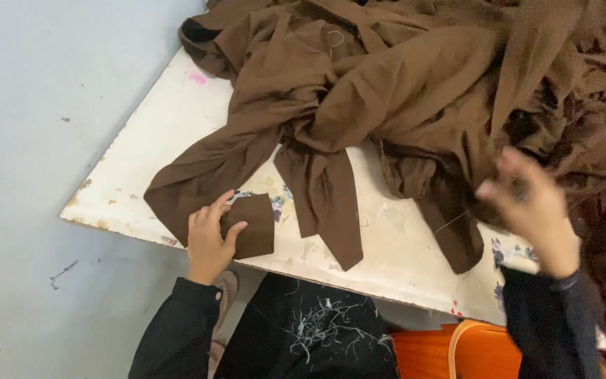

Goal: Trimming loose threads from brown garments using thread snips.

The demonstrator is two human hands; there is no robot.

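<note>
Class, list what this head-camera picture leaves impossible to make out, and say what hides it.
- Right hand: motion blur; its grip on the brown garment pile is unclear.
- Garment pile: cut off by top and right edges.
- Orange container: cut off by bottom edge.
- Small brown fabric piece: partly under left hand.

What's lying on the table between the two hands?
In the head view, a long brown fabric strip hangs down from the brown cloth pile between the left hand and right hand, with worn white tabletop either side.
</note>
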